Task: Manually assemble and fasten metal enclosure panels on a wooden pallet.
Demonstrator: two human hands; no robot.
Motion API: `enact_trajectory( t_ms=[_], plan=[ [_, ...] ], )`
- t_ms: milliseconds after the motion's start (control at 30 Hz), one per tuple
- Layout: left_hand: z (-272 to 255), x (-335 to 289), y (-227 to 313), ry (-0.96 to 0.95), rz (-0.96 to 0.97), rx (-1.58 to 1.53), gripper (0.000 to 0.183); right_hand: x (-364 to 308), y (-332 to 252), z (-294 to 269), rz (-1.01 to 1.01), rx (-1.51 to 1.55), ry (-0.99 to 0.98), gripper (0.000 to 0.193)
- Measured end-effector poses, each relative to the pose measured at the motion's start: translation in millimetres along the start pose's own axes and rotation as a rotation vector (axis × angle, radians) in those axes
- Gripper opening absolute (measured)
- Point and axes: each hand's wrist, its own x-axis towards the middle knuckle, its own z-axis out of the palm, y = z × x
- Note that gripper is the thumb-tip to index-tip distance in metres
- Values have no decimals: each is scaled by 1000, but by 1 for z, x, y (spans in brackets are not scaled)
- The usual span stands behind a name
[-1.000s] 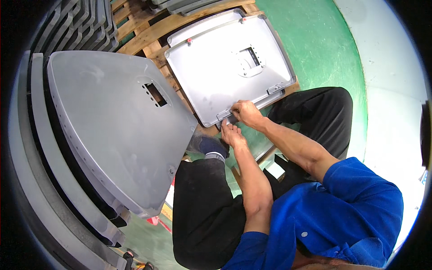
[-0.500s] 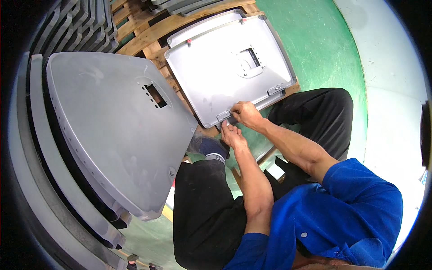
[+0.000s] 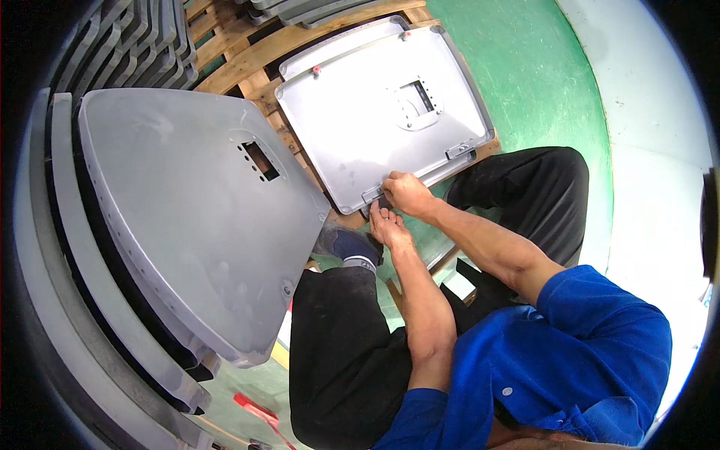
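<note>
Large grey panel (image 3: pixel 187 217), left side, lies on top of other panels, its corner close to the silvery panel. Risk: a bump from the left knee or forearm could shift it into that neighbour and scuff both.

Wooden pallet (image 3: pixel 262 54) underneath, with gaps between slats. Anything small that slips could fall through.

Silvery panel (image 3: pixel 345 127) lies flat on the pallet, ahead of the person, over another pale panel; near edge toward the hands. Pressing hard on that edge might tip or slide it, if it sits loosely.

Left foot (image 3: pixel 352 244) is just beside the near left corner; a sliding panel could catch it.

Right hand (image 3: pixel 409 195): fingertips bunched together at the near edge; cannot tell if they clamp anything. Left hand (image 3: pixel 388 227): fingers curled, one fingertip up at the edge just below; grip also unclear. Fingers this close could get pinched or nicked on the metal.

Small bracket (image 3: pixel 371 195) at that edge, partly covered by fingers. Poor sight of it could mean misalignment.
</note>
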Motion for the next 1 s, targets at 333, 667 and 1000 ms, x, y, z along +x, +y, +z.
enact_trajectory(
  t_ms=[333,667,1000],
  plan=[
    [5,-5,9,34,-27,-127,13,3,-5,1,76,-86,-56,12],
    [7,-13,6,-142,-69,-273,27,-15,-9,-37,76,109,56,21],
    [31,-35,4,-355,-198,-32,61,-44,-21,-84,-275,-73,-42,27]
  ],
)
